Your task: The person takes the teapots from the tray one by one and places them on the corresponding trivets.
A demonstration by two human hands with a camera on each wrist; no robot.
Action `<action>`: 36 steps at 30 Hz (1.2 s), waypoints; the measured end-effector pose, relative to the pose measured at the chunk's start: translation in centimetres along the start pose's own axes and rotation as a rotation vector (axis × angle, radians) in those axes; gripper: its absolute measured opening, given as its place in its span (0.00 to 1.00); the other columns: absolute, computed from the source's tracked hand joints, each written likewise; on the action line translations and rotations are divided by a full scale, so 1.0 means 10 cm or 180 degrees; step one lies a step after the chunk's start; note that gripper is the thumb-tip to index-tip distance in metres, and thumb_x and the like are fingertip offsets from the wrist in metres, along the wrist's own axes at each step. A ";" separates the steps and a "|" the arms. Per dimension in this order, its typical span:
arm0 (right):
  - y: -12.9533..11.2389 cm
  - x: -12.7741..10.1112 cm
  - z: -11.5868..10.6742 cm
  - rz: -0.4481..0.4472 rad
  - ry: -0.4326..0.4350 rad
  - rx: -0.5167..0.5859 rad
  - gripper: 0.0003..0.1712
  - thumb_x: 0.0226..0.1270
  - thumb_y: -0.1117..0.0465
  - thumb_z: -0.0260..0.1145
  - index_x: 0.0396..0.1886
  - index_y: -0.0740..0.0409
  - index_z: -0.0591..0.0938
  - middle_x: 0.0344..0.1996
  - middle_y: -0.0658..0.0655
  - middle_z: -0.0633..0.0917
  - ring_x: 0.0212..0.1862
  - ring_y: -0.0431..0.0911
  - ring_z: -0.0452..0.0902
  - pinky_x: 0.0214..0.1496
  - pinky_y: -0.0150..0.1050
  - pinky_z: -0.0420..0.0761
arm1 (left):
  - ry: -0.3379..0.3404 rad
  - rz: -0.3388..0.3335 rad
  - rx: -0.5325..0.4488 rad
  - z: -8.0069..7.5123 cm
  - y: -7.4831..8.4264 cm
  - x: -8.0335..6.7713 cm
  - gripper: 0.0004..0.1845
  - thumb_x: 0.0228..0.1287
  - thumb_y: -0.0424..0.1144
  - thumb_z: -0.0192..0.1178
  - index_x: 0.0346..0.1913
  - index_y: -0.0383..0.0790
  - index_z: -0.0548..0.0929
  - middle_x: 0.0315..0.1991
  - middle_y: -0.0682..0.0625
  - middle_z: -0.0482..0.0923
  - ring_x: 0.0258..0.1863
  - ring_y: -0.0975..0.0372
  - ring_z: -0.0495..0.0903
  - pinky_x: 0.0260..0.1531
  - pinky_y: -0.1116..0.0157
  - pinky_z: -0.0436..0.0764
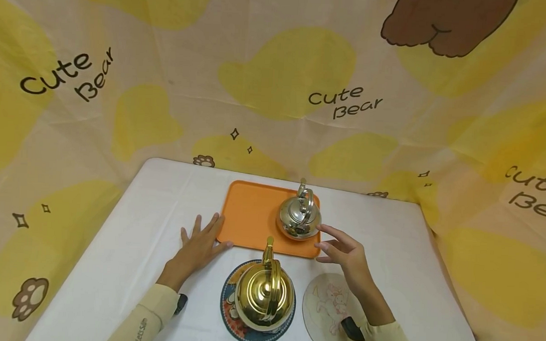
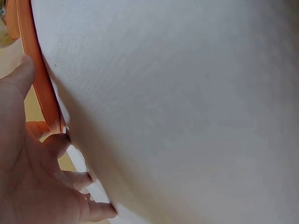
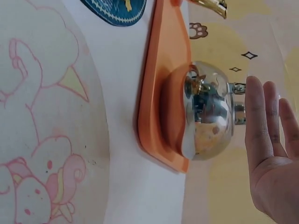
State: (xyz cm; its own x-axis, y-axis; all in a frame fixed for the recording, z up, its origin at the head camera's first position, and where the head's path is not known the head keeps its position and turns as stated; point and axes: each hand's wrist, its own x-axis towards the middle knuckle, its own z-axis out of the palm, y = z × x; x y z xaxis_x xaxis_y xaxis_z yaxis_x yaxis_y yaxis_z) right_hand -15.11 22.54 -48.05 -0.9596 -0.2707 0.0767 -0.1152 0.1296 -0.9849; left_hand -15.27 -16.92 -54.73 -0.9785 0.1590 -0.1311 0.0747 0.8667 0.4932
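A silver teapot (image 1: 298, 219) stands on the right part of an orange tray (image 1: 249, 215), its spout toward the back. My left hand (image 1: 200, 245) lies spread at the tray's left front corner, and its thumb (image 2: 23, 74) touches the orange rim in the left wrist view. Beside the silver teapot is my right hand (image 1: 349, 251), fingers extended, fingertips right by the pot's right side. In the right wrist view those fingers (image 3: 259, 121) are straight, with nothing held. Nearer to me, a gold teapot (image 1: 264, 295) stands between the two forearms.
Under the gold teapot lies a round dark blue patterned mat (image 1: 229, 322). A pale round mat with a pink cartoon drawing (image 1: 315, 307) lies to its right, partly beneath my right forearm. Patterned cloth (image 1: 267, 75) hangs behind the white-covered table (image 1: 163, 202).
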 end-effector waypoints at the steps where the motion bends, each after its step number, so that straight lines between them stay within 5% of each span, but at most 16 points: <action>1: 0.01 0.02 -0.01 0.0001 -0.0001 0.0001 0.25 0.79 0.65 0.64 0.72 0.66 0.78 0.69 0.62 0.81 0.51 0.49 0.89 0.46 0.50 0.91 | 0.0005 0.0000 0.0004 0.00 0.00 0.00 0.48 0.77 0.63 0.57 0.86 0.41 0.52 0.86 0.38 0.49 0.82 0.27 0.36 0.67 0.17 0.35; 7: 0.04 0.17 -0.04 0.0026 0.0005 0.0062 0.26 0.79 0.64 0.64 0.73 0.65 0.77 0.71 0.67 0.78 0.54 0.55 0.89 0.47 0.55 0.90 | 0.0002 -0.0021 0.0016 0.00 -0.01 0.01 0.48 0.77 0.64 0.57 0.86 0.41 0.52 0.86 0.38 0.49 0.82 0.27 0.36 0.67 0.17 0.35; 25: 0.03 0.51 -0.01 0.0315 0.0142 0.0246 0.29 0.78 0.57 0.69 0.75 0.56 0.77 0.69 0.56 0.81 0.59 0.63 0.85 0.47 0.53 0.91 | 0.0001 -0.0018 0.0049 0.01 0.00 0.02 0.48 0.76 0.64 0.57 0.86 0.41 0.53 0.86 0.39 0.49 0.82 0.27 0.37 0.67 0.17 0.36; 36: 0.04 0.63 0.05 0.0322 0.0094 0.0410 0.29 0.77 0.58 0.69 0.74 0.57 0.78 0.71 0.59 0.79 0.53 0.50 0.87 0.50 0.60 0.89 | 0.0024 -0.0026 0.0065 0.00 0.02 0.01 0.47 0.76 0.63 0.58 0.86 0.41 0.55 0.85 0.38 0.50 0.81 0.26 0.38 0.67 0.17 0.36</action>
State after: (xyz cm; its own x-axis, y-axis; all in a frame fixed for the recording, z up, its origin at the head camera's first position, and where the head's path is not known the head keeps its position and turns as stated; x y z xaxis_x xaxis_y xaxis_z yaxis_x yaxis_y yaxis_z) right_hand -21.07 20.44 -47.99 -0.9720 -0.2340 -0.0212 0.0144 0.0308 -0.9994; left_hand -15.31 -16.75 -54.67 -0.9806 0.1483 -0.1285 0.0706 0.8774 0.4745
